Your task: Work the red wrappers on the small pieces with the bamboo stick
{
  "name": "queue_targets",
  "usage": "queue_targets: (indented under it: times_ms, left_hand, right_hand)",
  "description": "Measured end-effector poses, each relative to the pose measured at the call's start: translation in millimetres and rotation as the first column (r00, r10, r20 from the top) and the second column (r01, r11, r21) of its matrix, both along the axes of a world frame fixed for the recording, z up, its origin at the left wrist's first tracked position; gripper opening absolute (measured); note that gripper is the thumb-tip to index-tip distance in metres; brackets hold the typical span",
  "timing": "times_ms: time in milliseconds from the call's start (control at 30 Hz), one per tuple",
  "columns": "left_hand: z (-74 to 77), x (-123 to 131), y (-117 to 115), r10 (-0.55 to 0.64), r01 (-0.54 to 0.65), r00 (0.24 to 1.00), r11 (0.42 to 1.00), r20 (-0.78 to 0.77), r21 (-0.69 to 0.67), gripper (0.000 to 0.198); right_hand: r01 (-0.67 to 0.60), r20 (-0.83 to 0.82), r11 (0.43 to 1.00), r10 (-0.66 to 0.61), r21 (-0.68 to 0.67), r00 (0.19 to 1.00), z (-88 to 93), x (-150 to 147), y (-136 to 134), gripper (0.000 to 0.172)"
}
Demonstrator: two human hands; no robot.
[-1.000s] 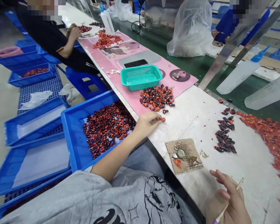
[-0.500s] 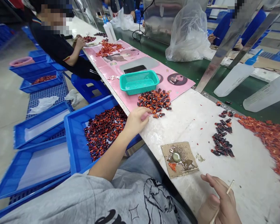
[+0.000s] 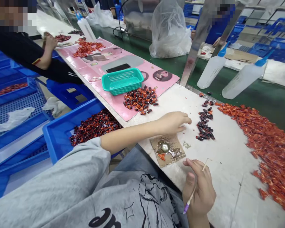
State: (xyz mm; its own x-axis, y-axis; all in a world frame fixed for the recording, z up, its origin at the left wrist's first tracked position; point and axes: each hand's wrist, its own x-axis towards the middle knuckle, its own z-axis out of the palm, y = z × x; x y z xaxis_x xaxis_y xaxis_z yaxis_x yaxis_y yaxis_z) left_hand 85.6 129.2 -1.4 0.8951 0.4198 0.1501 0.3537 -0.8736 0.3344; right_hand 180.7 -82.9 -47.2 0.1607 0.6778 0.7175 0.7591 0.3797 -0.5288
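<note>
The right hand point(image 3: 199, 190) pinches a thin purple-tipped stick point(image 3: 204, 165) between its fingers above the tabletop point(image 3: 228, 177). The left hand point(image 3: 173, 123), fingers loosely curled and empty, sits near a row of small dark pieces point(image 3: 204, 125).

Co-worker point(image 3: 21, 47) cut off, orange pieces point(image 3: 268, 152) too small to tell

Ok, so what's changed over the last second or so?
The left hand has moved away from the blue crate and across the white tabletop, stopping just short of the dark pieces. The right hand keeps its thin stick. The orange heap and green basket stayed put.
</note>
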Motion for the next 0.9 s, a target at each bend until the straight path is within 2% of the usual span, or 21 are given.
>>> queue_targets:
  times_ms: [167,367,500,600,667,700,733,800,867,900]
  left_hand:
    - [-2.2,50,-16,-0.129,0.137,0.984,0.989,-0.121,0.058,0.028]
    - [-5.5,67,-29,-0.219,0.235,0.964,0.967,-0.149,0.100,0.018]
    - [-1.9,60,-30,-0.201,0.216,0.968,0.972,-0.149,0.096,0.025]
    - [-1.0,38,-24,-0.135,0.143,0.985,0.987,-0.105,0.070,0.024]
    - [-3.2,15,-20,-0.051,0.054,0.998,0.996,0.041,-0.078,0.024]
    - [-5.1,1,-19,0.021,0.012,0.989,0.976,0.148,-0.215,0.024]
    - [-7.3,-13,-19,0.110,-0.005,0.962,0.924,0.251,-0.383,0.024]
    - [-12.1,-42,-23,0.319,0.031,0.870,0.725,0.375,-0.688,0.023]
    - [-16.4,-69,-31,0.477,0.103,0.783,0.534,0.400,-0.839,0.021]
    - [-18.4,-81,-37,0.535,0.120,0.746,0.478,0.397,-0.870,0.021]
  right_hand:
    - [0.038,-0.031,0.999,-0.038,0.012,0.999,0.0,-1,-3,0.025]
    - [0.009,-0.006,1.000,-0.009,0.013,1.000,2.2,0,-2,0.024]
    - [0.010,-0.009,1.000,-0.010,0.019,1.000,2.4,-1,1,0.021]
    - [0.018,-0.023,1.000,-0.017,0.020,1.000,3.1,-3,3,0.020]
    - [0.022,-0.029,1.000,-0.022,0.020,0.999,2.9,-3,3,0.020]
    - [0.025,-0.033,1.000,-0.024,0.019,0.999,2.2,-3,2,0.020]
    - [0.024,-0.039,1.000,-0.023,0.018,0.999,1.0,-2,1,0.019]
    - [0.019,-0.058,1.000,-0.019,0.007,0.998,-2.9,-1,0,0.020]
    - [0.039,-0.095,0.998,-0.043,-0.047,0.995,-8.0,1,-1,0.039]
    - [0.065,-0.124,0.994,-0.075,-0.086,0.989,-10.5,1,-2,0.053]
